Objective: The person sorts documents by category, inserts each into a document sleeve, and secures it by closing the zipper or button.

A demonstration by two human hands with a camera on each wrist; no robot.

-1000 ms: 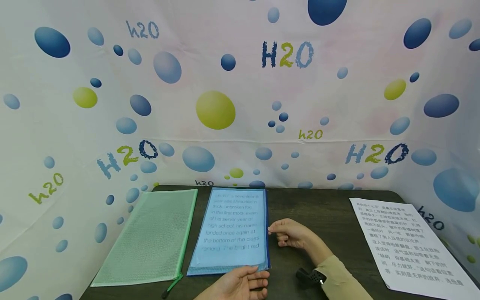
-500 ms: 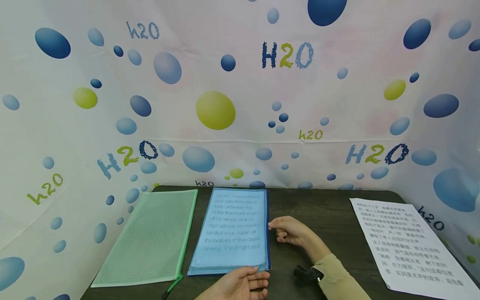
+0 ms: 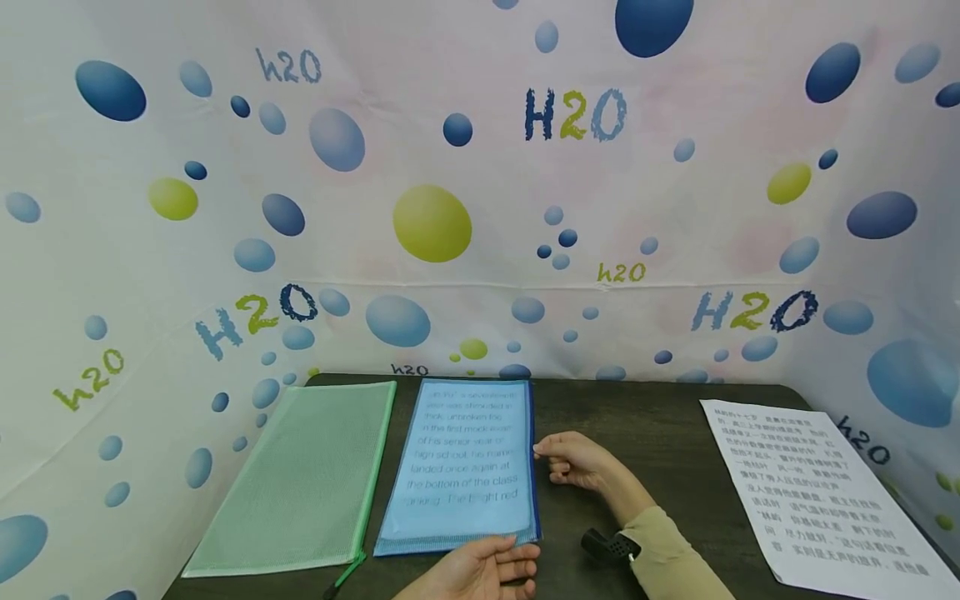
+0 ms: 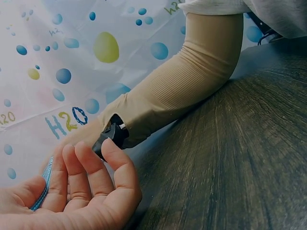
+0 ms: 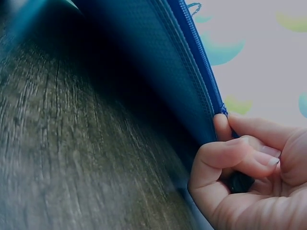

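Observation:
A blue mesh zipper pouch (image 3: 457,467) with a printed English sheet inside lies in the middle of the table in the head view. My left hand (image 3: 480,571) pinches its near edge by the right corner between thumb and index finger, the other fingers loosely bent. At the pouch's right side, my right hand (image 3: 581,462) pinches the zipper by its slider (image 5: 224,110), as the right wrist view shows. A black pull end (image 5: 241,182) sits inside the curled fingers. In that view the pouch's zipper edge is tilted up off the table.
To the left lies a green mesh zipper pouch (image 3: 300,475), its pull cord (image 3: 348,571) hanging at the near corner. A white sheet printed with Chinese text (image 3: 817,492) lies at the right. Behind the dark wooden table (image 3: 637,408) hangs a bubble-patterned curtain (image 3: 480,183).
My right hand has slid slightly farther from me along the pouch's right edge, keeping its pinch. The left hand keeps its hold at the near edge.

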